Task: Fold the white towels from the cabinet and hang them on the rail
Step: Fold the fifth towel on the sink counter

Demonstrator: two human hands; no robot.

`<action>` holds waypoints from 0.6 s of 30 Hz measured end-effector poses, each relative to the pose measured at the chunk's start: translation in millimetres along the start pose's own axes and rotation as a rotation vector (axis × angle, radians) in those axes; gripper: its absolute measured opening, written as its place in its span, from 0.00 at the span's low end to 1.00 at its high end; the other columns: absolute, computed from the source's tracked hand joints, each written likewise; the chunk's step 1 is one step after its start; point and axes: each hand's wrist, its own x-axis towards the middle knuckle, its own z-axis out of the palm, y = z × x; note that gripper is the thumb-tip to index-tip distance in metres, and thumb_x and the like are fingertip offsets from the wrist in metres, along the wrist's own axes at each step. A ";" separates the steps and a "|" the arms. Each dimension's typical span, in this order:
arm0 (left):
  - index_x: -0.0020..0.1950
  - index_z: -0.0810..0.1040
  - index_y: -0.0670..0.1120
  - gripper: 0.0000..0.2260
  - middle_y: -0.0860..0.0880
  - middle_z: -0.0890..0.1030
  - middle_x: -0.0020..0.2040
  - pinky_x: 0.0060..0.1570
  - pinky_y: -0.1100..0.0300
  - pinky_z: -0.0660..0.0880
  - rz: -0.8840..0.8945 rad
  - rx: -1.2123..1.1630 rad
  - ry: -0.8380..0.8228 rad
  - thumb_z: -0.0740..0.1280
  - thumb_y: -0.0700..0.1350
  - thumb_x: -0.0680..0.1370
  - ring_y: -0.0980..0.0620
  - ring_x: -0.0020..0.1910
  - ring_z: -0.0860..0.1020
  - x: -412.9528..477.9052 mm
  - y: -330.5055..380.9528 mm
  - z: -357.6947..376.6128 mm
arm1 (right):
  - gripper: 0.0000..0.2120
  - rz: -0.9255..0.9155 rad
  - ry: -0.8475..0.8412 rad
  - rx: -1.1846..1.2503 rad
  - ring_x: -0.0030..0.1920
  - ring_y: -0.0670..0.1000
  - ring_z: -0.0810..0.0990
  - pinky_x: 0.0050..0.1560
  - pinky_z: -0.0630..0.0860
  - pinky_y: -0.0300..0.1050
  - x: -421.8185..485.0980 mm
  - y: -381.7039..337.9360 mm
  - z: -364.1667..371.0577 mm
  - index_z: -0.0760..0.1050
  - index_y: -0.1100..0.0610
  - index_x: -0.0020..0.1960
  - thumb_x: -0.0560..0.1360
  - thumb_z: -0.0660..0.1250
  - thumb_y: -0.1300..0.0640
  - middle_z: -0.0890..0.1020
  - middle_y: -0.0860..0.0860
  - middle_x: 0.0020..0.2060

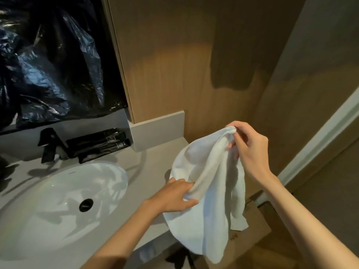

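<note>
Pinched towel (210, 171) corner with right hand (250, 150), clutched bunched edge with left hand (172, 195), lower centre — probably needed second corner found, then pulled taut.

The pale grey surface (149, 167) runs along the wall. A white oval basin (48, 210) is sunk into its left part, with a round black drain (86, 205) at the bottom. A black faucet (49, 146) stands behind the basin's back rim. Just right of the faucet lie several black tubes (101, 144) (their pale lettering is too small to read), piled together along the back and reaching a grey block (157, 133) that stands on the surface.
</note>
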 end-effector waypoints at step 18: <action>0.42 0.79 0.50 0.13 0.47 0.77 0.38 0.32 0.58 0.70 -0.173 0.729 0.219 0.77 0.47 0.61 0.45 0.35 0.76 5.8 76.6 57.3 | 0.08 0.202 0.061 -0.017 0.46 0.36 0.76 0.46 0.70 0.29 -25.1 113.0 -146.9 0.76 0.55 0.55 0.81 0.59 0.61 0.77 0.40 0.45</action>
